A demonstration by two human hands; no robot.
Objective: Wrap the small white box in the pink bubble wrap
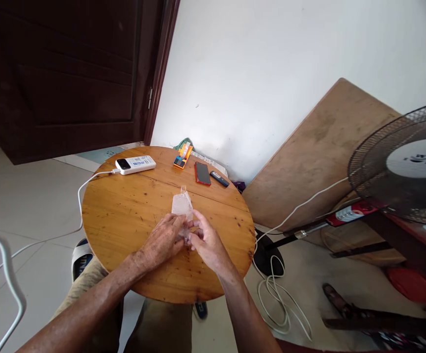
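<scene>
A whitish, see-through plastic packet [182, 204] lies near the middle of the round wooden table, with a clear flap sticking up at its far end. Across its near left part rests my left hand [164, 235], fingers together and curled over it, holding it against the wood. At its near right edge my right hand [206, 241] has thumb and fingers closed in a pinch on the plastic. The fingers hide the near end of the packet, and its contents cannot be made out.
On the wooden table [124, 211] are a white power bank [139, 164] with a cable, an orange tape dispenser [182, 156], a red-edged phone [202, 173] and a dark remote-like device [219, 178]. A standing fan [415, 159] is at the right, with coiled white cable [277, 299] on the floor.
</scene>
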